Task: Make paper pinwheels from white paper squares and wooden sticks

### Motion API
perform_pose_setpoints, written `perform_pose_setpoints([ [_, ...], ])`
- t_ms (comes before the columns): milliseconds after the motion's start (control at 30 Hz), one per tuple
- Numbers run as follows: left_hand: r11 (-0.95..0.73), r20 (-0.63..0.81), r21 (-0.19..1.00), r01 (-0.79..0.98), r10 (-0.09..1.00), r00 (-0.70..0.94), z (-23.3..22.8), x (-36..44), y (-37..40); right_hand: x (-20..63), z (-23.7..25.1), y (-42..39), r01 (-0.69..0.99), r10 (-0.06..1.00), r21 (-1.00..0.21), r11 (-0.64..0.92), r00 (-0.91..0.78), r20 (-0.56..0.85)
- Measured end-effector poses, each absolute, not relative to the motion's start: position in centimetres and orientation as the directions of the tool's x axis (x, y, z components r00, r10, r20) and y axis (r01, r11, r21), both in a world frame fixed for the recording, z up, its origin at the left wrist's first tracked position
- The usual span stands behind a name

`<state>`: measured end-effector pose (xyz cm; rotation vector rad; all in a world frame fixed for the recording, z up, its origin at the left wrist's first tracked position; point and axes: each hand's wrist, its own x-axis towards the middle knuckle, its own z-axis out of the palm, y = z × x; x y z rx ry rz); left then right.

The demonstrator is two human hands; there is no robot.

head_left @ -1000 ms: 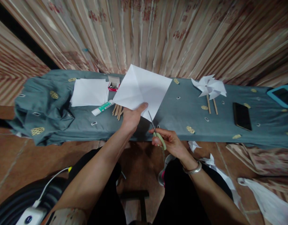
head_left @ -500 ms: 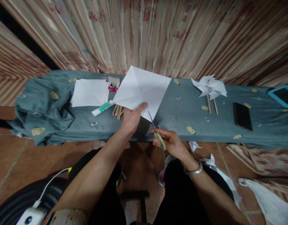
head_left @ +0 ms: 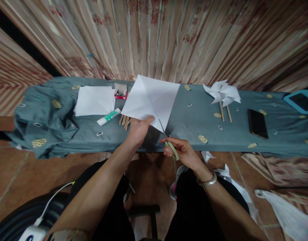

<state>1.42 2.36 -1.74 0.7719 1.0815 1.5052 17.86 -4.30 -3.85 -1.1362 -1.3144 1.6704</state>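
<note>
On the cloth-covered bench (head_left: 194, 120) lie 2 paper pinwheels (head_left: 222, 93), 1 glue tube (head_left: 109, 116), 1 small box (head_left: 120, 91) and 1 black phone (head_left: 257, 123). 1 creased paper square (head_left: 151, 98) and 1 pair of scissors (head_left: 167, 140) are held by 2 hands. The bundle of wooden sticks (head_left: 125, 119) is too tight to count.

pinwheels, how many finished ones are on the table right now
2, as far as the sticks show: two white pinwheels lie overlapped on the blue-grey cloth, right of the sheet held in the left hand. Their paper heads merge, so another could hide there.
</note>
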Motion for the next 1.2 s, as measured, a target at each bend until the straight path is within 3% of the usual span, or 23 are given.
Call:
perform_pose_setpoints([
  [367, 0.064, -0.142, 0.915, -0.399, 0.975, -0.169, -1.58, 1.75, 1.70, 18.02, -3.60, -4.20, -0.012, 0.912, -0.976, -0.219, -0.359, -0.200],
  [667, 0.073, -0.151, 0.917, -0.392, 0.973, -0.172, -1.25, 1.67, 1.68, 17.87, -3.76, -4.15, -0.031, 0.900, -0.952, -0.303, -0.339, -0.275],
  [933, 0.121, -0.184, 0.925, -0.361, 0.972, -0.145, -1.64, 2.00, 1.28, 17.97, -4.24, -4.07, 0.014, 0.917, -0.974, -0.227, -0.334, -0.219],
  [1200, 0.114, -0.177, 0.920, -0.376, 0.974, -0.139, -1.94, 1.99, 1.42, 17.72, -4.23, -4.07, -0.020, 0.914, -0.961, -0.277, -0.313, -0.257],
])
